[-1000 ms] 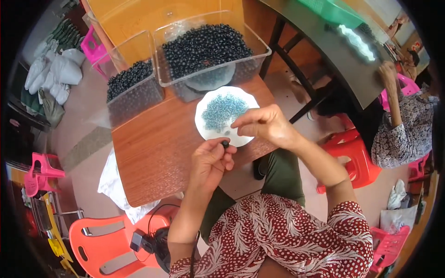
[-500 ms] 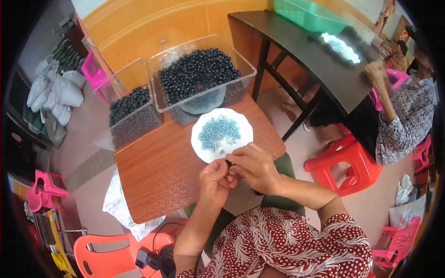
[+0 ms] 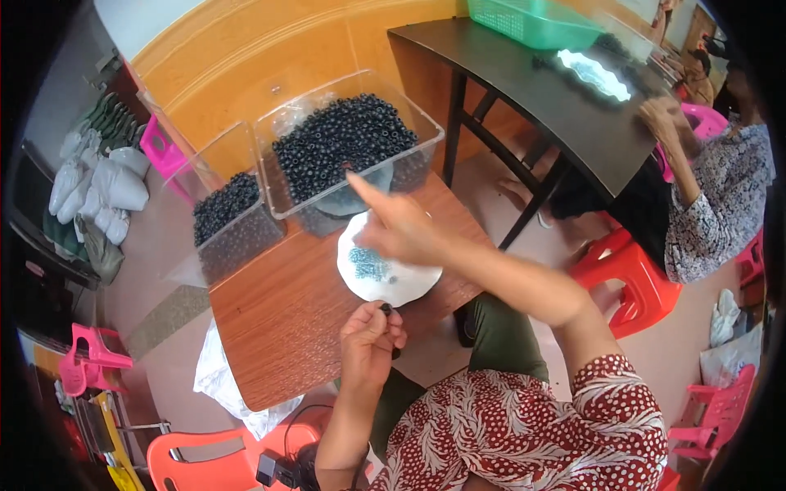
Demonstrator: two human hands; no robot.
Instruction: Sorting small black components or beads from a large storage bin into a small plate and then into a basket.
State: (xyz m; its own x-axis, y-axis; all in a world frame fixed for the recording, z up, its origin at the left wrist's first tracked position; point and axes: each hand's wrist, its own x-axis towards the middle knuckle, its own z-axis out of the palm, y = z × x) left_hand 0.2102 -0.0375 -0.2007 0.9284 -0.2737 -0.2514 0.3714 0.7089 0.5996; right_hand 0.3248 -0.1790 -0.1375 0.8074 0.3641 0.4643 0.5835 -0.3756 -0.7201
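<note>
My left hand (image 3: 367, 340), near the table's front edge, is closed with a small black ring-shaped part (image 3: 386, 308) pinched between thumb and fingertip. Another dark bit shows under its curled fingers, too small to make out. My right hand (image 3: 401, 231), slightly blurred, hangs over the white scalloped plate (image 3: 360, 288) with its index finger stretched toward a clear bin; I see nothing in it. Tiny bluish pieces (image 3: 367, 263) lie on the plate, partly hidden by this hand. In the clear bin (image 3: 282, 211) behind it are many black ring-shaped parts (image 3: 340, 143).
Left of that bin, a smaller clear bin (image 3: 237, 245) holds more black parts. Both stand on the brown wooden table (image 3: 270, 327). At right, another person sits at a dark table (image 3: 524, 90) with a green basket (image 3: 532, 24). A red stool (image 3: 630, 286) stands between.
My right hand has left my left hand and moved forward over the plate toward the bin. The left hand has lowered a little and keeps the black part.
</note>
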